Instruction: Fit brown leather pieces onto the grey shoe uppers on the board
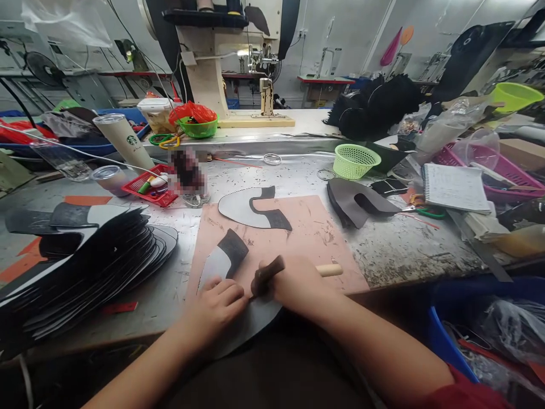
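A hammer [269, 274] with a dark head and pale wooden handle is gripped in my right hand [298, 284], its head just beside my left thumb. My left hand [221, 304], fingers bent and close together, holds a curved grey-and-black shoe upper piece [230, 253] down at the front of the pinkish board [315, 227]. Part of that piece lies hidden under both hands and hangs toward my lap. Further back on the board rests a second U-shaped upper piece [242, 210], flat and untouched.
A tall stack of upper pieces [123, 267] stands at left. Dark folded pieces [349, 204] lie right of the board, near a green basket [355, 161] and a notebook [455, 187]. Behind are a red tray [149, 187], a tumbler [121, 139] and a sewing machine [204, 85].
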`<state>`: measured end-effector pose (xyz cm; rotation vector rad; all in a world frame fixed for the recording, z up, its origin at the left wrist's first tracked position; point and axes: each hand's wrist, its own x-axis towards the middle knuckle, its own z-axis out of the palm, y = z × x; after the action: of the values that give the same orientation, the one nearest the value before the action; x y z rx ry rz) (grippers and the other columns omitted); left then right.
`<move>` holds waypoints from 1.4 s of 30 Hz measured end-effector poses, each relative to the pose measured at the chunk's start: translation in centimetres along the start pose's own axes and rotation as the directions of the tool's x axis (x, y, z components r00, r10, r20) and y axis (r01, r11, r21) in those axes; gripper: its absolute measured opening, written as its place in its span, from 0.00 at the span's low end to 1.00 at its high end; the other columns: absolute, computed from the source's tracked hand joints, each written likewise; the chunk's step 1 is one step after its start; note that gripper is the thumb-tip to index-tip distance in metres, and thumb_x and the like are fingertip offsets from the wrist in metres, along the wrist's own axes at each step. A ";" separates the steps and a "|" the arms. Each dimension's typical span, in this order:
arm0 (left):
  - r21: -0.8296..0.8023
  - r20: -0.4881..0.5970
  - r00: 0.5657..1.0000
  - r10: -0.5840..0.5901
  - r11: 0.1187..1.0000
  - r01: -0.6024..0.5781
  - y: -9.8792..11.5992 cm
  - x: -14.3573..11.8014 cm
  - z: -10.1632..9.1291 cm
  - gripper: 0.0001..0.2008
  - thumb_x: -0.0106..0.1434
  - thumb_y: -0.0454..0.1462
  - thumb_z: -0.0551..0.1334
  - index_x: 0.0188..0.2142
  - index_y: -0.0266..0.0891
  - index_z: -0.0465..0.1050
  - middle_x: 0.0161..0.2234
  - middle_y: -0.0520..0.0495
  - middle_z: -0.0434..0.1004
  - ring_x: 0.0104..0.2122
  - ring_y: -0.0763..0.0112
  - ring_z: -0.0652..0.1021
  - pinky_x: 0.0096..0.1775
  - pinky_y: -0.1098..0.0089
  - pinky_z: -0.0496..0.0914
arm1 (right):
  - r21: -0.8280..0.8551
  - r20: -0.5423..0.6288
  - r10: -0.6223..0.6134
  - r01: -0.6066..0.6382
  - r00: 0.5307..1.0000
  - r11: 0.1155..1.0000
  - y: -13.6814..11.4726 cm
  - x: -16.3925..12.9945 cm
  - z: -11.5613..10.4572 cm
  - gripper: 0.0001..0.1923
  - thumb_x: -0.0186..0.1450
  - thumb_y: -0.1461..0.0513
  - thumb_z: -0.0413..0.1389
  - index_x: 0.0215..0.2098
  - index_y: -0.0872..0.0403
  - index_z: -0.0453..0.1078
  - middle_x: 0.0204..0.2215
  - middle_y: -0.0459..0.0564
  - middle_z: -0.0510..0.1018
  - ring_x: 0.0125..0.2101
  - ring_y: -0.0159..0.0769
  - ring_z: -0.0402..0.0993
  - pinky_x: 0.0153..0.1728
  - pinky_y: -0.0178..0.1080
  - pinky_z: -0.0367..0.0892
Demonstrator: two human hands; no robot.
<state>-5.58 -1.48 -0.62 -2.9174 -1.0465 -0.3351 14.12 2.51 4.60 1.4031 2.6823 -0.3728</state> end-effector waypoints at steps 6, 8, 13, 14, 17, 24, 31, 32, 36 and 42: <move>0.058 0.156 0.986 0.056 0.996 -0.066 -1.0 0.7 -1.3 0.12 0.59 0.27 0.50 0.37 0.40 0.68 0.30 0.49 0.70 0.31 0.70 0.69 0.35 0.66 0.56 | 0.024 0.018 -0.084 0.083 0.996 0.996 -1.3 0.0 -0.5 0.09 0.58 0.67 0.48 0.29 0.54 0.70 0.24 0.48 0.76 0.26 0.34 0.72 0.23 0.33 0.56; -0.006 0.226 0.973 0.038 0.999 -0.037 -1.5 1.3 -1.5 0.12 0.58 0.27 0.50 0.35 0.42 0.69 0.28 0.51 0.69 0.29 0.72 0.69 0.34 0.67 0.56 | 0.017 0.047 -0.099 0.098 0.994 0.995 -1.1 -0.1 -0.9 0.09 0.57 0.67 0.48 0.29 0.55 0.70 0.24 0.49 0.76 0.26 0.34 0.72 0.23 0.33 0.56; -0.111 0.199 0.966 -0.162 0.976 0.187 -0.5 3.5 -0.1 0.11 0.58 0.28 0.50 0.30 0.41 0.69 0.25 0.52 0.69 0.27 0.74 0.69 0.31 0.69 0.56 | -0.027 -0.009 0.101 -0.101 0.995 0.995 0.6 0.0 -2.1 0.11 0.57 0.67 0.47 0.30 0.54 0.72 0.25 0.51 0.77 0.28 0.35 0.72 0.26 0.33 0.58; -0.093 0.149 0.964 -0.222 0.967 0.237 0.1 3.9 0.4 0.11 0.58 0.29 0.50 0.30 0.40 0.69 0.25 0.51 0.69 0.27 0.73 0.69 0.30 0.69 0.56 | -0.031 -0.042 0.131 -0.132 0.991 0.991 0.9 0.1 -2.2 0.12 0.57 0.67 0.47 0.31 0.54 0.72 0.27 0.51 0.77 0.29 0.35 0.72 0.26 0.33 0.59; -0.009 0.057 0.955 -0.290 0.957 0.291 1.4 4.6 1.0 0.11 0.58 0.27 0.50 0.30 0.38 0.69 0.26 0.49 0.70 0.27 0.71 0.69 0.29 0.68 0.56 | -0.033 -0.005 0.125 -0.125 0.992 0.992 1.7 0.4 -2.2 0.11 0.55 0.67 0.49 0.31 0.54 0.72 0.27 0.52 0.77 0.28 0.36 0.72 0.25 0.33 0.59; -0.035 0.322 0.910 -0.261 0.957 0.287 1.0 4.8 -1.2 0.13 0.58 0.26 0.50 0.34 0.40 0.69 0.29 0.49 0.70 0.29 0.70 0.69 0.33 0.67 0.56 | -0.024 -0.026 0.174 -0.175 0.984 0.984 2.0 0.3 -1.4 0.11 0.56 0.66 0.48 0.32 0.54 0.72 0.27 0.51 0.77 0.28 0.36 0.73 0.24 0.33 0.58; -0.098 0.285 0.940 -0.189 0.970 0.224 0.1 4.0 -1.0 0.14 0.58 0.24 0.49 0.35 0.42 0.67 0.30 0.52 0.68 0.31 0.72 0.68 0.33 0.67 0.53 | -0.008 -0.039 0.113 -0.114 0.993 0.993 1.7 0.3 -1.0 0.11 0.55 0.67 0.48 0.30 0.53 0.72 0.25 0.50 0.77 0.26 0.35 0.72 0.23 0.33 0.57; -0.116 0.290 0.941 -0.177 0.969 0.218 -0.1 4.0 -1.1 0.14 0.58 0.24 0.49 0.34 0.41 0.67 0.29 0.52 0.68 0.31 0.73 0.68 0.33 0.68 0.53 | -0.002 -0.016 0.096 -0.096 0.995 0.995 1.6 0.3 -0.9 0.10 0.55 0.67 0.48 0.30 0.53 0.71 0.25 0.50 0.77 0.26 0.35 0.72 0.23 0.33 0.56; -0.082 0.287 0.950 -0.126 0.984 0.156 -0.8 3.6 -1.3 0.13 0.58 0.25 0.51 0.34 0.44 0.68 0.29 0.52 0.68 0.31 0.71 0.67 0.33 0.67 0.52 | 0.009 0.005 0.042 -0.042 0.999 0.999 1.1 0.4 -0.7 0.09 0.55 0.66 0.49 0.28 0.52 0.71 0.24 0.48 0.77 0.25 0.34 0.71 0.22 0.33 0.55; -0.131 0.263 0.964 -0.045 0.988 0.082 -1.8 2.3 -1.4 0.11 0.55 0.25 0.53 0.33 0.41 0.68 0.29 0.52 0.70 0.30 0.72 0.68 0.33 0.68 0.53 | 0.013 0.012 -0.043 0.043 0.999 0.999 -0.2 1.0 -0.6 0.08 0.56 0.66 0.49 0.27 0.53 0.70 0.22 0.48 0.76 0.23 0.34 0.70 0.21 0.33 0.55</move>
<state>-5.27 1.25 1.16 -3.1233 -1.1969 -0.0273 13.45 3.38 5.06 1.3438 2.7090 -0.4021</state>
